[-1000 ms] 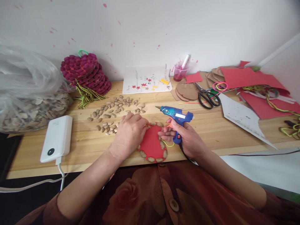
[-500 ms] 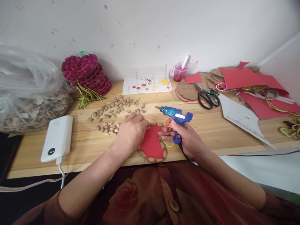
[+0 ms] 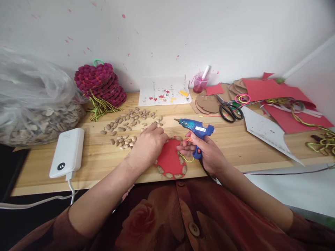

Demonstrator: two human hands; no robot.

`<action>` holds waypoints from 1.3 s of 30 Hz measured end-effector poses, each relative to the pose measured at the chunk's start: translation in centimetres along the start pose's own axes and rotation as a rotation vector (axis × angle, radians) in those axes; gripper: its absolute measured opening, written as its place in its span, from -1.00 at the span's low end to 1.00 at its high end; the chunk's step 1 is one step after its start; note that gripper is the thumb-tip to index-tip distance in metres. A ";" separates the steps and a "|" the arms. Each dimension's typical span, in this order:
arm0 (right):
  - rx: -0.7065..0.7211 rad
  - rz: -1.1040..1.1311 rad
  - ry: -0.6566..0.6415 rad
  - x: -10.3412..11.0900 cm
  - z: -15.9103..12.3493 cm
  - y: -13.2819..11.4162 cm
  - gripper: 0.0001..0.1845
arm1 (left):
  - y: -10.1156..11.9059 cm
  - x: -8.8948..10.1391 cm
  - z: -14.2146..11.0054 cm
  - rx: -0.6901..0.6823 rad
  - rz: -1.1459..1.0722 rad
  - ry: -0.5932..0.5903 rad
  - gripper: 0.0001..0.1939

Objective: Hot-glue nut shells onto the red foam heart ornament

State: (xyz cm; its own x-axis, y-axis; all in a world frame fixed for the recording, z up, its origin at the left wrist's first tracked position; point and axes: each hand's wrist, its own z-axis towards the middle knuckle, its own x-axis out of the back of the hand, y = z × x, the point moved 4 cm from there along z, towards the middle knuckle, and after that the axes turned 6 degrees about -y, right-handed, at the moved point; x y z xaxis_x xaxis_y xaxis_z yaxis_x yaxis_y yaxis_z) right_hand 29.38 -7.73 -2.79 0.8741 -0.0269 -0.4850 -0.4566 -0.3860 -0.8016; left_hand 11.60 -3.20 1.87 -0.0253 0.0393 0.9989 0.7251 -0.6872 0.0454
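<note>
My right hand (image 3: 209,148) is wrapped round the handle of a blue hot glue gun (image 3: 195,129), whose nozzle points left, above the wooden table. Beneath my hands lies a red disc (image 3: 171,158) with brown, speckled oval shells (image 3: 169,175) set round its rim. My left hand (image 3: 150,143) rests over the disc's upper left edge, fingers curled and pressed together. Whatever sits between those fingertips is hidden. A yellow-green cord (image 3: 187,159) loops out at the disc's right side, near the right fingers.
Loose shells (image 3: 127,120) are scattered beyond my left hand. At left stand a white power bank (image 3: 68,153), a plastic bag of shells (image 3: 52,118) and a stack of purple discs (image 3: 104,83). Black-handled scissors (image 3: 230,111), cardboard rounds (image 3: 208,103) and red sheets (image 3: 277,90) lie right.
The view has shifted slightly. Both hands, the glue gun and the disc keep nearly the same places relative to each other.
</note>
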 end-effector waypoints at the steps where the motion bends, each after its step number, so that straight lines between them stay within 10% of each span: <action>1: 0.006 -0.004 -0.002 0.0 0.0 0.0 -0.62 | 0.0 -0.1 0.1 -0.006 0.000 0.001 -0.77; 7: 0.080 -0.007 -0.015 -0.1 -0.7 -0.5 -0.53 | -1.0 0.0 -0.3 0.073 -0.239 0.126 -0.86; 12: 0.119 -0.088 -0.072 -0.4 -2.6 -1.7 -0.58 | -3.3 0.3 -1.7 0.310 -1.103 0.228 -0.85; 18: 0.127 -0.279 -0.190 -1.1 -5.5 -2.8 -0.57 | -2.3 -1.3 -2.5 0.415 -2.081 0.088 -0.60; 39: 0.269 -0.762 -0.197 -3.2 -7.5 -3.2 -0.57 | -1.2 -0.9 -4.1 0.328 -2.107 0.006 -0.65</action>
State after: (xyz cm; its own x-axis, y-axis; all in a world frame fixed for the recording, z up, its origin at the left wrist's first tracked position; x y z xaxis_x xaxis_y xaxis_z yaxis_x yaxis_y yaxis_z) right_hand 29.31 -13.29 3.94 0.9265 0.3237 0.1921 0.2026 0.0012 -0.9793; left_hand 7.90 -5.39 0.93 -0.7552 0.3840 -0.5312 -0.3209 0.4901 0.8105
